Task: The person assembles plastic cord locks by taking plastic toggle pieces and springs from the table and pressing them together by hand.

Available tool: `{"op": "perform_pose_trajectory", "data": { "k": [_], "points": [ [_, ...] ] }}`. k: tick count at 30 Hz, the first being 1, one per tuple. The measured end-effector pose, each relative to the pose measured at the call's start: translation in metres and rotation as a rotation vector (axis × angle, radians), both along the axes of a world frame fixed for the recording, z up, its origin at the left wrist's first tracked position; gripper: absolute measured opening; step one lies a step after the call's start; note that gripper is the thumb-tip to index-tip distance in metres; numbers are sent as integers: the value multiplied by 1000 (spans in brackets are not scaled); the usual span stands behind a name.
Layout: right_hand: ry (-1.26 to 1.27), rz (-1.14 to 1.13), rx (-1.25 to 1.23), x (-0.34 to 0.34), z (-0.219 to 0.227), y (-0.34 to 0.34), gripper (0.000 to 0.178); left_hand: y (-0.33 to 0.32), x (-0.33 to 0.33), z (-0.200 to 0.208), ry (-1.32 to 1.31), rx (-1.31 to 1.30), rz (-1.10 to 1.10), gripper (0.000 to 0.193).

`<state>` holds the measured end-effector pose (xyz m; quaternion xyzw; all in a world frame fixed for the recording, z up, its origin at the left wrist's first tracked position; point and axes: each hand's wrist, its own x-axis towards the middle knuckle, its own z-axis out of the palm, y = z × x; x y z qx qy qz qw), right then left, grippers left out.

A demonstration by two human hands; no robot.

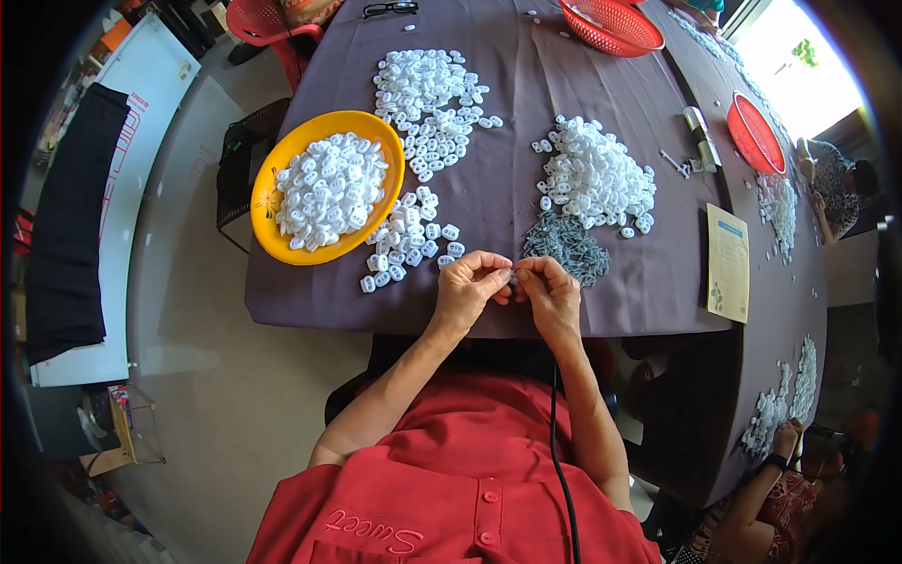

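Both hands meet at the near edge of the dark-clothed table, fingertips close together. My left hand (473,285) and my right hand (550,291) are pinched around a small white plastic piece (513,279), mostly covered by the fingers. Just beyond my right hand lies a heap of small grey pieces (567,246). Behind that spreads a big pile of white plastic pieces (599,174). Left of my left hand, loose white pieces with dark openings (410,240) are scattered. A yellow bowl (396,155) filled with white pieces stands farther left.
Another white pile (427,89) lies at the back. Red baskets (620,38) stand at the far side and right. A yellowish booklet (728,263) rests on the right. Other people's hands (787,440) work at white piles along the right. A black cable (556,442) hangs down my front.
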<state>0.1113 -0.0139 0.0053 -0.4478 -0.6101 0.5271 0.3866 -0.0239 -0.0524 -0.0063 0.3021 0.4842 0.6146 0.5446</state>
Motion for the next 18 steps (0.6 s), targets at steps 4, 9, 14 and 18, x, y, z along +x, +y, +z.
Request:
{"op": "perform_pose_trajectory", "data": {
  "k": [4,9,14,18],
  "points": [
    [121,-27,-48,0,-5,2,6,0,-5,3,-90,-51,-34,9],
    [209,-2,-105,-6,-1,-2,6,1,-6,1,-79,-34,-30,10],
    [228,3,-110,-10,-4,-1,7,0,-6,0,-81,-18,-21,10],
    [228,0,-135,-9,-3,-1,8,1,-6,1,-93,1,-31,9]
  ]
}}
